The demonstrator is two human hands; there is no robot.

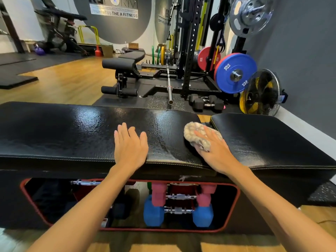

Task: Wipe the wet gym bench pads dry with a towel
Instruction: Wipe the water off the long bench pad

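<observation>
Nearest is a strip of wood floor (236, 247), then the black counter with a red-trimmed opening (234, 206) in its front. Inside sit a blue dumbbell (179, 211) with a pink dumbbell (181, 195) stacked on it, chrome handles showing.

On top there are two black vinyl pads with pale stitching along the near edge: a long left pad (63, 131), shiny and streaky-wet toward its right end, and a right pad (263, 139) just past a narrow gap.

The left hand (130, 148) lies flat on the long pad, fingers straight and slightly spread, holding nothing. The right hand (214, 151) presses down on a bunched beige towel (195, 135), fingers extended over it, at the right end of the left pad right by the gap.

Farther back: black rubber mats, an adjustable bench (125, 64), a barbell (169, 84) lying on the floor, hex dumbbells (205, 103), and a yellow floor fan (261, 93) at far right by the gray wall. The black power rack (190, 44) carries a blue plate (236, 73) marked "20 KG" and a red plate (205, 58) marked "25". The far wall sign (116, 12) reads "powered by THE A FITNESS".
</observation>
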